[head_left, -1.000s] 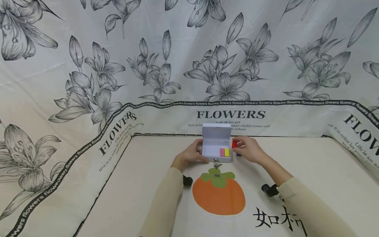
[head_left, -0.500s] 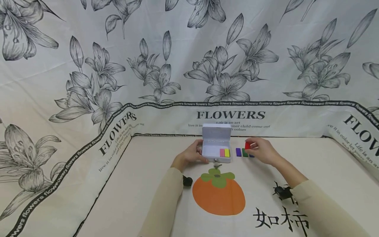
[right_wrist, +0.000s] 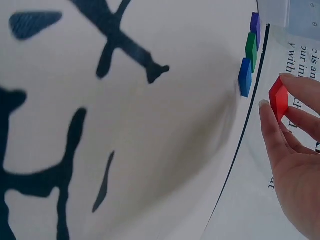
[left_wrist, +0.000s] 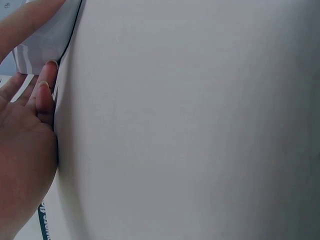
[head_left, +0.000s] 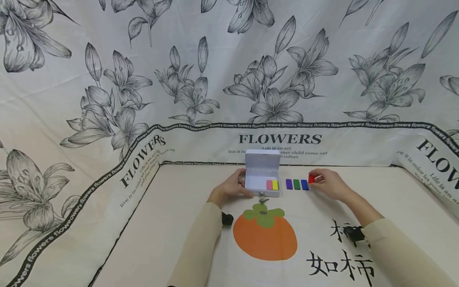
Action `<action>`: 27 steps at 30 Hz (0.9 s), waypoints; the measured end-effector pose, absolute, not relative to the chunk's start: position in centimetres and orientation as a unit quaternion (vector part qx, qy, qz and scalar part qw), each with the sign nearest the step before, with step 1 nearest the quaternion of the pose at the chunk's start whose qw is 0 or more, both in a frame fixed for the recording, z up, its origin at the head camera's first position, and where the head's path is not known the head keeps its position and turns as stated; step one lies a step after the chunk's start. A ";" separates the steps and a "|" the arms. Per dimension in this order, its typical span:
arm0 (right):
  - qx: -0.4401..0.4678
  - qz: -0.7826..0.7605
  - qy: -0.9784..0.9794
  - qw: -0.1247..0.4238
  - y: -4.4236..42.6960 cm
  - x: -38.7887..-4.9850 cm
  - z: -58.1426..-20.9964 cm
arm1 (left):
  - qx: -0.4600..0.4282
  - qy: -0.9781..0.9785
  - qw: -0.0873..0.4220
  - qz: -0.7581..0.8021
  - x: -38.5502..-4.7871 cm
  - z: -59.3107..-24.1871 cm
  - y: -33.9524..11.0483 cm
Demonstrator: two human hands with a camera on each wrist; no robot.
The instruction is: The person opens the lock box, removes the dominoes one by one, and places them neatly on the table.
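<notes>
Red block [head_left: 311, 178] held at right end of a row of blocks

Head view: the red block sits right of centre in the frame, just right of the blue block [head_left: 305, 184]. Long axis runs roughly top to bottom of the frame. Right wrist view: same block at the right edge, long axis near vertical, one narrow end toward the top of the frame. Contact with the cloth [head_left: 172, 223]: cannot tell.

Right hand [head_left: 328, 184]: fingers narrow, thumb and fingertips pinching the red block.

Left hand [head_left: 233, 186]: curled about the left side of the white box [head_left: 255, 182], thumb along its front, the fingers partly hidden.

Row, head view, left to right: purple block [head_left: 289, 183], green block [head_left: 296, 184], blue block. All lie apart, long axes near parallel, running up the frame with slight lean to the left.

Box: near frame centre, lid [head_left: 262, 162] raised at the back. Pink block [head_left: 269, 184] and yellow block [head_left: 275, 184] side by side at its inner right, long axes up the frame. Keys [head_left: 263, 200] at the front latch.
</notes>
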State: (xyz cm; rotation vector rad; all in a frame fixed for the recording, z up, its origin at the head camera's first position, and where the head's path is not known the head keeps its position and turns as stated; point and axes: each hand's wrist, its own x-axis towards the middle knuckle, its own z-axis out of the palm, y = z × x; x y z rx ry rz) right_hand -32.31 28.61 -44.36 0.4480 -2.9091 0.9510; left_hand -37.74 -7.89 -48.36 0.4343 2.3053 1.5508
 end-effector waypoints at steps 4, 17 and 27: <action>0.141 0.297 -0.944 0.013 29.3 -32.5 -44.7 | 0.153 0.810 0.163 0.542 -37.8 -48.3 -7.9; 0.118 0.278 -0.953 -0.019 30.3 -33.3 -45.4 | 0.151 0.816 0.158 0.536 -38.1 -48.5 -7.7; 0.129 0.263 -0.956 -0.028 30.0 -33.7 -45.6 | 0.155 0.811 0.160 0.540 -37.9 -48.5 -7.8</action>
